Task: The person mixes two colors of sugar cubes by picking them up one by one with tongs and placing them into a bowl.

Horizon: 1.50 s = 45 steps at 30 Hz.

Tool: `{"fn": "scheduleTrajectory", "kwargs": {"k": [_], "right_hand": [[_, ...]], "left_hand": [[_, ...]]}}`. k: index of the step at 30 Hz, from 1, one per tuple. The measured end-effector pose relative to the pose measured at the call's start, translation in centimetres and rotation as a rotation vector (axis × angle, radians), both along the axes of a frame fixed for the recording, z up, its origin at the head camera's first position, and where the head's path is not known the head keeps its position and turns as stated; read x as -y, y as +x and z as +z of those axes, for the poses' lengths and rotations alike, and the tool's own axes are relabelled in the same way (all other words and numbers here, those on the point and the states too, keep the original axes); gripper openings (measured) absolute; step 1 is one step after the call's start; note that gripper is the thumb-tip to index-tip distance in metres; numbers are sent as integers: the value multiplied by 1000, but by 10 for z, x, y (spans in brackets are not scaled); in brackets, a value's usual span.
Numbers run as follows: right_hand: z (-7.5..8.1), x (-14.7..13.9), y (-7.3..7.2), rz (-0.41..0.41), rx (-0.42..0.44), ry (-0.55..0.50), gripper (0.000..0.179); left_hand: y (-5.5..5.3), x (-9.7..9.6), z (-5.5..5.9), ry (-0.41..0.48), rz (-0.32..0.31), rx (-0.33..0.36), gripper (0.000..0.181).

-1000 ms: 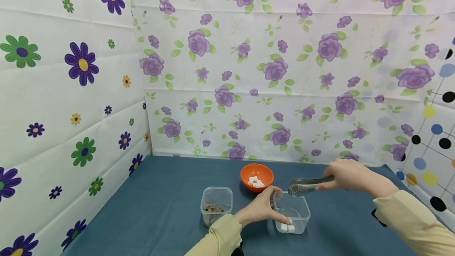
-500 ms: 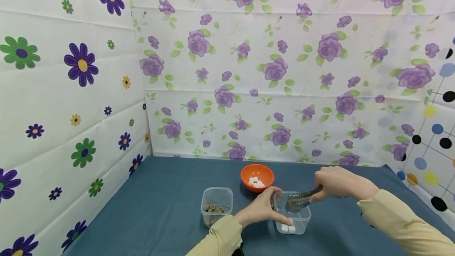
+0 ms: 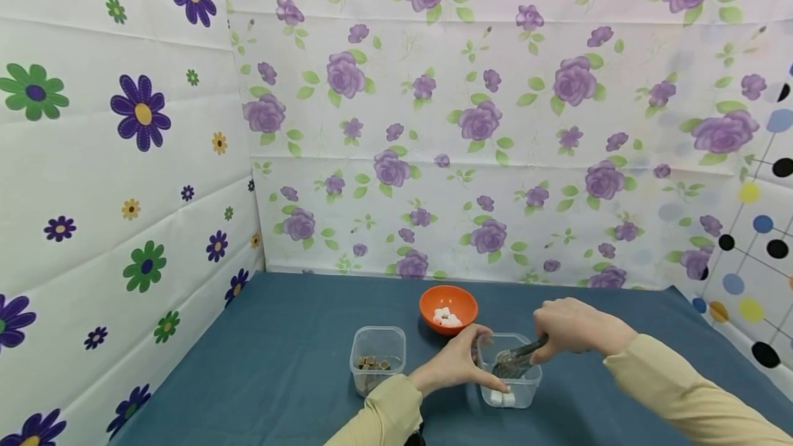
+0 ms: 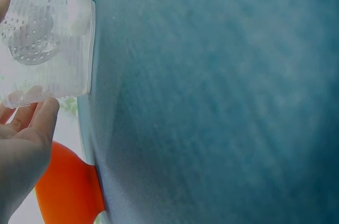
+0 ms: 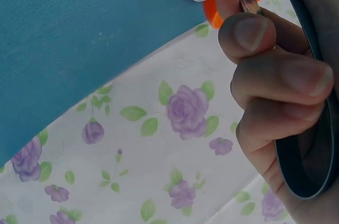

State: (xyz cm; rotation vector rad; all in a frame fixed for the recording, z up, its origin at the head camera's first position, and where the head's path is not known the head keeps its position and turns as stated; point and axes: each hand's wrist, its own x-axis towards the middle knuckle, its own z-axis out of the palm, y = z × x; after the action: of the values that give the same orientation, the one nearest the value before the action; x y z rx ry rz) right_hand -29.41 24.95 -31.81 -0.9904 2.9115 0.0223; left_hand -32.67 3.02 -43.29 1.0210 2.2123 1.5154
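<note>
My left hand grips a clear plastic container, thumb on the near wall and fingers at the far side. Several white marshmallow-like pieces lie at the bottom near its front. Metal tongs dip into the container from the right, held in my right hand. Through the wall, the left wrist view shows the perforated tongs head close to a white piece. The right wrist view has curled fingers around the tongs' bent handle; the tips are out of sight there.
Behind the container stands an orange bowl with several white pieces. To the left is a second clear container with small brown ring-like pieces. Blue cloth covers the table; flowered sheets hang behind and to the left.
My right hand has moved left and down, bringing the tongs from above the rim to inside the container. The left hand and the container have stayed in place.
</note>
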Motion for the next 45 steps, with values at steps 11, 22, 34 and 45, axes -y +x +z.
{"fn": "scheduleTrajectory", "kwargs": {"k": [11, 22, 34, 45], "right_hand": [[-9, 2, 0, -30, -18, 26, 48], [-11, -2, -1, 6, 0, 2, 49], [-2, -17, 4, 53, -10, -89, 39], [7, -31, 9, 36, 31, -145, 38]], "left_hand": [[1, 0, -1, 7, -4, -9, 62], [0, 1, 0, 1, -4, -11, 62], [1, 0, 3, -6, -17, 19, 62], [-1, 0, 4, -3, -35, 16, 65]]}}
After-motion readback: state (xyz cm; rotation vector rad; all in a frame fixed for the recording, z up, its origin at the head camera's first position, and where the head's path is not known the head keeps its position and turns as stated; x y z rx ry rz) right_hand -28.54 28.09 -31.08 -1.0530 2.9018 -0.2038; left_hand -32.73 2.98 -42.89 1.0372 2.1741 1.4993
